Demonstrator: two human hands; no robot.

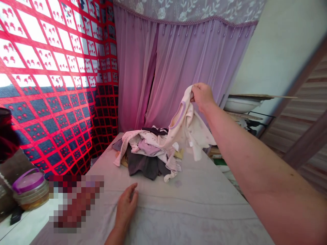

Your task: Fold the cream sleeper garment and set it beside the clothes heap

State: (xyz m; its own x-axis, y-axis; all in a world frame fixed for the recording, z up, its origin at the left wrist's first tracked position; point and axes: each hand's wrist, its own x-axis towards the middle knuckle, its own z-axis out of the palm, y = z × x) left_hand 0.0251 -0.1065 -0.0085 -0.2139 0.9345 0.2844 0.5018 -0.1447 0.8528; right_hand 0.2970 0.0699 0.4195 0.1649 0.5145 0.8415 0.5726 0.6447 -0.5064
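Observation:
My right hand (203, 95) is raised at arm's length and pinches the upper edge of a small cream top (187, 117) with lilac trim. The top hangs down, its lower part over the right side of a heap of clothes (148, 149). In that heap are pink striped, lilac and dark grey pieces; where one piece ends and another begins is partly hidden. Nearer to me, my left hand (126, 206) is low over the pale sheet (199, 207). Its fingers are loosely bent, thumb apart, holding nothing.
A lilac curtain (178, 64) hangs behind the bed, and a red checked cloth (58, 98) on the left. On the floor at left stands a purple-lidded jar (30, 190) beside a blurred-out patch. A white basin (241, 104) sits on a rack at right.

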